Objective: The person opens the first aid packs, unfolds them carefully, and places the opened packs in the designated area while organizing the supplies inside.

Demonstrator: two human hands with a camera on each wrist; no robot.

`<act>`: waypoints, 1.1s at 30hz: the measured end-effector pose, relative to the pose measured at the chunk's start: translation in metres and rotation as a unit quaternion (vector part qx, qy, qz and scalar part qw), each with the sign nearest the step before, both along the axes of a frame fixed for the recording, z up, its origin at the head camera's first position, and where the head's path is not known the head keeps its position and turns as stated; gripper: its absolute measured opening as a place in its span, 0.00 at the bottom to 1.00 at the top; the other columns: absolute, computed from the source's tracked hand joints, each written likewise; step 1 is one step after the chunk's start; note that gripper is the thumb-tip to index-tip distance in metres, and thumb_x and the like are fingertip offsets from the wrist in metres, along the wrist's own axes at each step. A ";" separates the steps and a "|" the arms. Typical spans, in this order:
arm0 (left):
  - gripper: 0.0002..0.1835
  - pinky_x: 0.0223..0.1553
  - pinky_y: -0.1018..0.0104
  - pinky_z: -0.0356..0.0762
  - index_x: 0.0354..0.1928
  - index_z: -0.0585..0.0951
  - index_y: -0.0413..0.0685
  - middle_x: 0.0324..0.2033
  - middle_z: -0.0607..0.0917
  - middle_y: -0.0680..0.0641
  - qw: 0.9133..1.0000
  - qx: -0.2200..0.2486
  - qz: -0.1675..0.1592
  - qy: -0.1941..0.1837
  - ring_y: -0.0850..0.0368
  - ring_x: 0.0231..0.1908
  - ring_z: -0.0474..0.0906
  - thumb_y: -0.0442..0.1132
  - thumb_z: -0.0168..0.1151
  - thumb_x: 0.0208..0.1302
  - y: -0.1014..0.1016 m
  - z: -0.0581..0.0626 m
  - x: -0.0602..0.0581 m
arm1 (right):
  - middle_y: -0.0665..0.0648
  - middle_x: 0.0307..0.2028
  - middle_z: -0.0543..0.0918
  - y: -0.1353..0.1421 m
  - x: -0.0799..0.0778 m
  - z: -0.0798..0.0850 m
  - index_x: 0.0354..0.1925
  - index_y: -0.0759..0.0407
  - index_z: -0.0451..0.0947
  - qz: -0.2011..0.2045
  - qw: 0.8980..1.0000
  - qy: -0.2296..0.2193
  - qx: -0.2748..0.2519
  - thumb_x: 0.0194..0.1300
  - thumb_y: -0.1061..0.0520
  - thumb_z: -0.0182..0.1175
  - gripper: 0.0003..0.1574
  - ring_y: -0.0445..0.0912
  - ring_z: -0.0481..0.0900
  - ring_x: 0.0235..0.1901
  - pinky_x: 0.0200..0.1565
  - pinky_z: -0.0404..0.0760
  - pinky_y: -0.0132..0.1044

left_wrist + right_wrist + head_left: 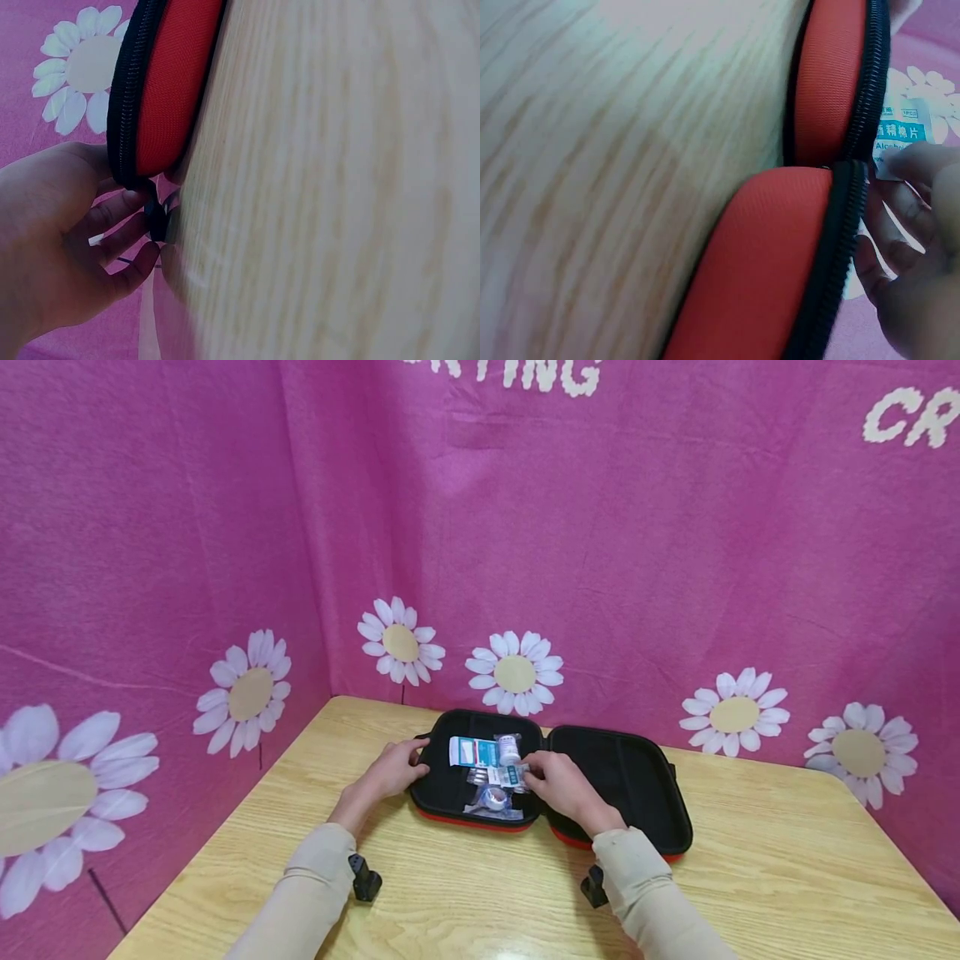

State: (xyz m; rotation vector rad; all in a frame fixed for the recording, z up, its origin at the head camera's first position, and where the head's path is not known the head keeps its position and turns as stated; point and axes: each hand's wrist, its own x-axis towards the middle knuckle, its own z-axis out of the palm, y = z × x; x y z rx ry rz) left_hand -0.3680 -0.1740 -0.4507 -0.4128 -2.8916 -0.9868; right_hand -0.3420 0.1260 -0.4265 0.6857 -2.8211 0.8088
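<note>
one alcohol packet [902, 131] is pinched in the right hand [561, 782]; the left hand [392, 772] grips the open case [441, 787]

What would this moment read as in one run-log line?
left grip: holds case edge | right grip: pinches alcohol sachet | case: open on table | inside: wrapped white roll

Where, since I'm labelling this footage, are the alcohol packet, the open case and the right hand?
Alcohol packet [903, 133]: right wrist view, on its printed band.
Open case [649, 787]: head view, on its bare black lining.
Right hand [561, 782]: head view, on the back of the hand.
</note>
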 end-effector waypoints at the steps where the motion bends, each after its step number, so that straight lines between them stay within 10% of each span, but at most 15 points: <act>1: 0.29 0.49 0.56 0.69 0.67 0.72 0.35 0.29 0.79 0.47 1.000 0.000 -0.001 0.001 0.49 0.41 0.71 0.34 0.62 0.64 0.000 0.000 0.000 | 0.53 0.38 0.85 0.001 0.001 0.001 0.45 0.59 0.85 -0.004 1.000 -0.003 -0.007 0.67 0.61 0.62 0.10 0.43 0.74 0.34 0.45 0.81 0.39; 10: 0.29 0.49 0.57 0.68 0.67 0.72 0.36 0.28 0.78 0.48 1.000 -0.001 0.001 -0.002 0.49 0.41 0.70 0.34 0.63 0.64 0.002 0.001 0.000 | 0.57 0.42 0.82 0.014 0.005 0.008 0.50 0.62 0.79 -0.004 0.999 0.030 -0.029 0.72 0.62 0.55 0.12 0.46 0.74 0.38 0.48 0.79 0.43; 19: 0.29 0.52 0.54 0.69 0.68 0.71 0.37 0.31 0.79 0.46 1.000 -0.001 0.005 -0.010 0.47 0.44 0.70 0.35 0.62 0.65 0.001 -0.001 0.001 | 0.55 0.29 0.77 0.039 0.011 0.012 0.60 0.54 0.65 -0.015 0.996 0.022 -0.086 0.71 0.64 0.55 0.21 0.42 0.75 0.25 0.31 0.75 0.34; 33: 0.29 0.52 0.53 0.68 0.69 0.70 0.37 0.33 0.79 0.45 1.000 -0.001 0.006 -0.016 0.47 0.45 0.70 0.35 0.61 0.66 0.001 0.000 0.002 | 0.63 0.44 0.82 0.088 0.024 0.022 0.51 0.63 0.83 -0.090 0.988 0.049 -0.115 0.64 0.63 0.65 0.16 0.45 0.80 0.34 0.37 0.79 0.29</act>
